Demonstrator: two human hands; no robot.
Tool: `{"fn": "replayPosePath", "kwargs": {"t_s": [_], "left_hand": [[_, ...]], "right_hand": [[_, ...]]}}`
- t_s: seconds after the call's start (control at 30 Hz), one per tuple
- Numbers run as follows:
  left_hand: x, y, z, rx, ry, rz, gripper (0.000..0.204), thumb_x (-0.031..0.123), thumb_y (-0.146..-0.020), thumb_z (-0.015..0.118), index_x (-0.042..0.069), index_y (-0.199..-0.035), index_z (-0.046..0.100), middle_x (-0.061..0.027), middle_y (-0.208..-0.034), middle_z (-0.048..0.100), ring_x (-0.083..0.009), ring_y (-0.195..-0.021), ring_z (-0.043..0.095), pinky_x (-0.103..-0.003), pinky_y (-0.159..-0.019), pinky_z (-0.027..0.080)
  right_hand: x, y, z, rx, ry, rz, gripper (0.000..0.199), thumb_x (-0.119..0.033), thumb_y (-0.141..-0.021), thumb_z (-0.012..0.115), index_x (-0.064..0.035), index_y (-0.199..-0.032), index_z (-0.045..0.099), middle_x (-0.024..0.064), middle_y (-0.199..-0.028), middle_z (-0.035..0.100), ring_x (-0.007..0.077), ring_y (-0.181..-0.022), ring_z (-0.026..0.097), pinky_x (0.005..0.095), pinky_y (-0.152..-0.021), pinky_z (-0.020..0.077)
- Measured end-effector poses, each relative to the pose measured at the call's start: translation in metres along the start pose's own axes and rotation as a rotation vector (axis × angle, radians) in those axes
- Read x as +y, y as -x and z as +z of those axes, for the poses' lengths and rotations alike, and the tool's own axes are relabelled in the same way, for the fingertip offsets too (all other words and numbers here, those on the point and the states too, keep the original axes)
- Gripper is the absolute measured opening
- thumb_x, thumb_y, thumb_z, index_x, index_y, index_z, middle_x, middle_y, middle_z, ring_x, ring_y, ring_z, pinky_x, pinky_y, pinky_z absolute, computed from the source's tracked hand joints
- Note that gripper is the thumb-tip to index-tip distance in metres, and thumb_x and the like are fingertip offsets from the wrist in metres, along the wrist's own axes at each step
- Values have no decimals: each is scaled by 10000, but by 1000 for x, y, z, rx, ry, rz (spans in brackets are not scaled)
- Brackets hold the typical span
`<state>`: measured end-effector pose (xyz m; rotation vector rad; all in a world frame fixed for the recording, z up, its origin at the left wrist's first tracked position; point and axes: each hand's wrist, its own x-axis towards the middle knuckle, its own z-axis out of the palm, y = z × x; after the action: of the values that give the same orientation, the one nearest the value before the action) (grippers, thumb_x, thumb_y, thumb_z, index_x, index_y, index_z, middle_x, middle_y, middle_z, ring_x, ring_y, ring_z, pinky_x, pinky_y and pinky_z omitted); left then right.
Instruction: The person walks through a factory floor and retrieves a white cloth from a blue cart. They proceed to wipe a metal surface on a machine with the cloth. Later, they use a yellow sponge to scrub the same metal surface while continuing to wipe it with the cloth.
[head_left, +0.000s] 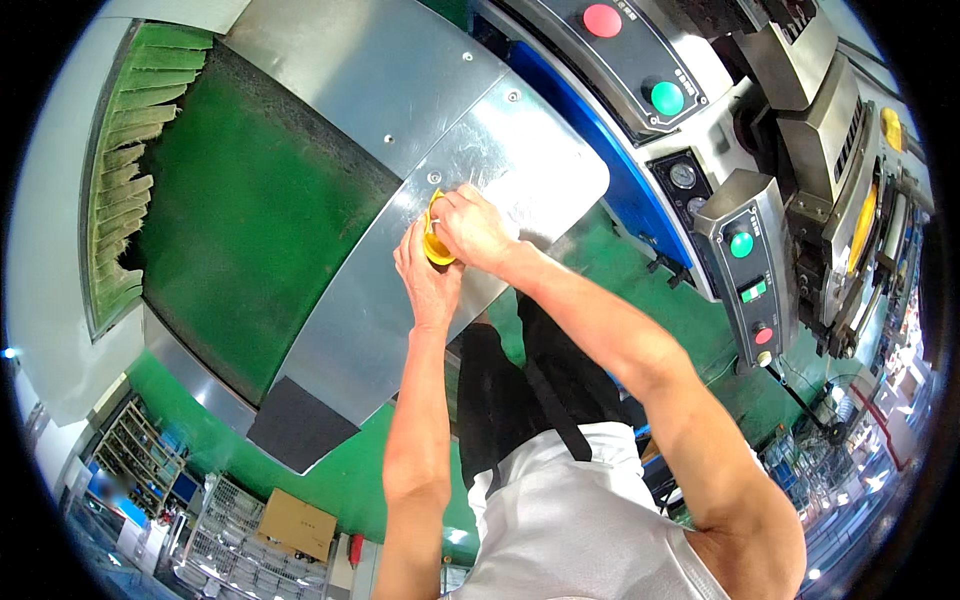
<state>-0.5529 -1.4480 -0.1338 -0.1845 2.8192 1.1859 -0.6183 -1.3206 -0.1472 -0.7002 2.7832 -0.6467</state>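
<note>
- One yellow piece with a curved rim, held between both hands over the steel surface; mostly covered by fingers, exact kind hard to tell.
- Curls the left hand around its left and near sides, fingers closed against it.
- Pinches its right and far side with the right hand, fingers bunched; cannot see every fingertip.
- Left of the steel surface, a dark green belt beside a fringed green curtain.
- To the right, a control panel with red and green buttons.
</note>
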Motion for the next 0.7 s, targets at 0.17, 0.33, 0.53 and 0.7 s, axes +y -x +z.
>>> {"fn": "replayPosePath", "kwargs": {"t_s": [0.17,0.33,0.53,0.7], "left_hand": [[4,1,1,36,-18,-9,756,102,-718,840,50,-1393,505,-149,-1395,552,-373,-1283,472,-480,-1113,353],[13,5,5,55,12,-37,775,125,-712,866,48,-1393,506,-150,-1395,553,-372,-1272,479,-480,-1103,361],[8,10,19,122,-5,-40,801,112,-711,844,52,-1423,482,-153,-1408,545,-381,-1268,480,-471,-1101,360],[11,7,17,99,-1,-40,798,114,-712,844,52,-1424,487,-155,-1411,542,-375,-1268,486,-471,-1100,363]], "right_hand": [[-5,-17,2,246,-195,370,135,-146,-874,668,-42,-959,679,141,-985,677,337,-980,619,431,-863,518],[5,-27,-1,301,-209,446,164,-153,-869,693,-30,-968,649,164,-956,691,363,-962,637,458,-845,530],[-16,-4,7,390,-206,250,106,-161,-842,658,-56,-834,677,131,-859,682,308,-875,639,409,-823,514],[17,2,-22,-141,-262,-246,177,-205,-810,644,-66,-704,670,130,-786,682,336,-762,645,438,-788,519]]}}
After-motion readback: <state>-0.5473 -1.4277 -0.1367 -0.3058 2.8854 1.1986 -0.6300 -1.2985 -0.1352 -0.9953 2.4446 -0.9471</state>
